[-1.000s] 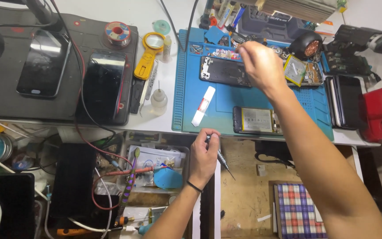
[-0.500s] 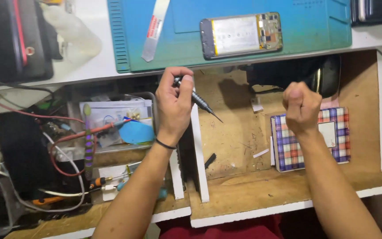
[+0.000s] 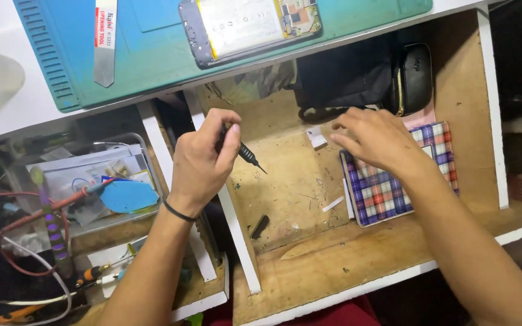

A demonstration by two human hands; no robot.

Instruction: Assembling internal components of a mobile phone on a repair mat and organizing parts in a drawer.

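L hand (image 3: 199, 162) is closed around a small black screwdriver (image 3: 248, 154), tip sticking out to the right and slightly down, over the wooden shelf (image 3: 285, 199) under the table (image 3: 7, 115). Black band on the L wrist.

R hand (image 3: 374, 139) is flat, fingers spread loosely and pointing left, holding nothing that I can see; palm rests on a plaid case (image 3: 394, 181) lying on the shelf, fingertips just past its left edge, near a small white scrap (image 3: 316, 137). Behind the R hand, at the back of the shelf, sits a black zip pouch (image 3: 409, 78).

Up on the table, a teal work mat (image 3: 152, 48) carries an opened phone (image 3: 249, 24), back off, battery showing, and a metal pry tool (image 3: 104, 39) to its left, the 2 well apart.

Shelf also has 1 thin white strip (image 3: 333, 204) beside the case and a small dark piece (image 3: 260, 227) near the white divider (image 3: 237, 229). Left compartment: clear plastic box (image 3: 80, 181) w/ papers and a blue pick (image 3: 128, 196), plus tangled red and white wires (image 3: 25, 241).
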